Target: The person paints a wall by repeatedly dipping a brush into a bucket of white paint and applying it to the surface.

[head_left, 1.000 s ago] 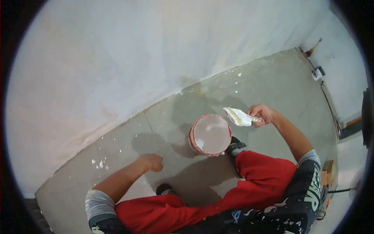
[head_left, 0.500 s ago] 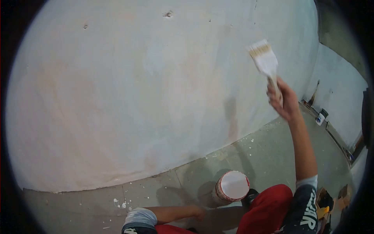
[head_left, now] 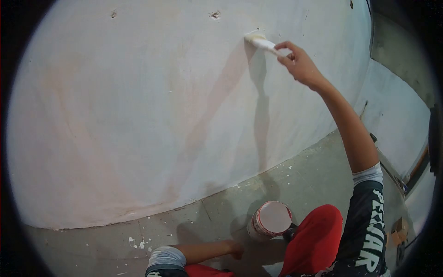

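Note:
My right hand (head_left: 297, 64) is closed round the handle of a wide paintbrush (head_left: 264, 44). The brush's bristles touch the pale wall (head_left: 138, 106) in its upper part, beside a small patch of fresh white paint. Low in the view, my left hand (head_left: 236, 249) hangs near my lap, its fingers too dark and small to make out. Just to the right of that hand stands a round bucket (head_left: 261, 229) with pale paint inside and red marks round its rim.
The grey floor (head_left: 314, 180) has white paint spots along the wall's foot. A cardboard box (head_left: 399, 231) lies at the lower right. Another wall (head_left: 392, 111) stands at the right, with a dark object (head_left: 373, 137) near its base.
My right hand has moved up and left with the brush, and the bristles now meet the wall. My left hand has hardly moved.

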`<state>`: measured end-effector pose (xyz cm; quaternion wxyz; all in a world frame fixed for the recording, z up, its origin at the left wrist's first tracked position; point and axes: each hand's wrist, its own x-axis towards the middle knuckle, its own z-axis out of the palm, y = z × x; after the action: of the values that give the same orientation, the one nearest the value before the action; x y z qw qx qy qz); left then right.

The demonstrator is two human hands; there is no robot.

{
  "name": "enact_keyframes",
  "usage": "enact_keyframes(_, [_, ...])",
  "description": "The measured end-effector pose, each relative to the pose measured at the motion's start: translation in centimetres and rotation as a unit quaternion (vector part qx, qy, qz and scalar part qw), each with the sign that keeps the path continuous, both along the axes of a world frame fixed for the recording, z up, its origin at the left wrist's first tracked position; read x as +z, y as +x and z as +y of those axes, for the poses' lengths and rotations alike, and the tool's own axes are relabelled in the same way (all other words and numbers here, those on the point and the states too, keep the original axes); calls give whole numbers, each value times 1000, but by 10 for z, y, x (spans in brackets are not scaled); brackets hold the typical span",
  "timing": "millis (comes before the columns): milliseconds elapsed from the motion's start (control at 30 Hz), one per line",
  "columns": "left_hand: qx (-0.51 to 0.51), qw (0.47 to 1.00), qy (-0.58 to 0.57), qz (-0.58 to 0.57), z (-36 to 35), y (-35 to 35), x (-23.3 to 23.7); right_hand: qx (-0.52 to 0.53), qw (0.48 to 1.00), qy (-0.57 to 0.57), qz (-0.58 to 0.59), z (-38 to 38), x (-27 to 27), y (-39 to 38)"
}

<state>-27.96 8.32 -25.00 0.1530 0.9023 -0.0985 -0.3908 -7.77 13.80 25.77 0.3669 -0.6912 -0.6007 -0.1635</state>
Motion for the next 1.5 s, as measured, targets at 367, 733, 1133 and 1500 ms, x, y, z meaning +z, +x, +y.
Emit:
enact_keyframes(367, [-154,987,-6,39,-13,31,-57,-101,988,60,-104,3,50,-9])
enact_keyframes(733, [-148,988,-48,3,-24,53,-105,-107,977,-166,-75,-2,-13,-7])
enact_keyframes(1133, [-151,975,-158,-40,-11,54,-125,-96,962,174,-187,37,54,14])
enact_keyframes(1500, [-59,997,-58,-8,-13,31,-89,-38,983,-114,-139,19,-30,15])
